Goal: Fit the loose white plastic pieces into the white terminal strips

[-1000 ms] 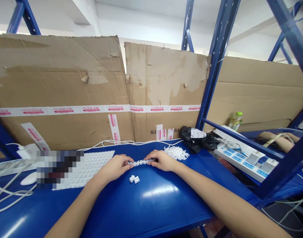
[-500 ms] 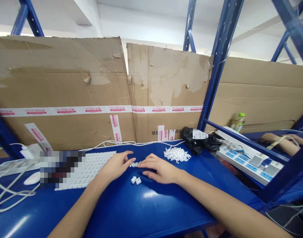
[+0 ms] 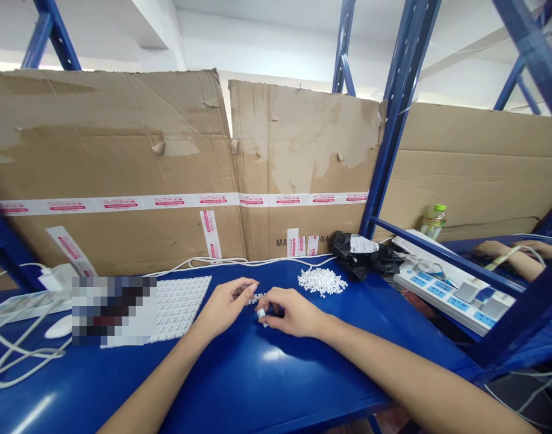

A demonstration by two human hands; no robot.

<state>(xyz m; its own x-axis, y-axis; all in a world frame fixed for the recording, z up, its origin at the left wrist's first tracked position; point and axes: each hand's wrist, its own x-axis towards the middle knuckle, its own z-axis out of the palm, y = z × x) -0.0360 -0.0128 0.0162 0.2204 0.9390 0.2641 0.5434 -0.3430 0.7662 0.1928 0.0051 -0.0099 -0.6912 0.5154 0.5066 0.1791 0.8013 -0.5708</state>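
My right hand is closed in a pinch on a small white plastic piece just above the blue tabletop. Its fingertips hide part of that piece, and whether a second one is held with it I cannot tell. Behind those fingers lies a short row of small white pieces, partly covered. My left hand rests at the row's left end, fingers curved and slightly apart from the thumb, with nothing visible in it. A loose pile of tiny white parts sits beyond my right hand.
Left of my hands lies a sheet of white pieces in close rows, partly blurred out. A white mouse and cables are at far left. A black plastic bag, power strips and a bottle stand right. Another person's hands appear farther right.
Two loose white pieces lay in front of my hands; my right hand has curled and now pinches at least one. My left hand has shifted right, its thumb and fingers drawing closer together.
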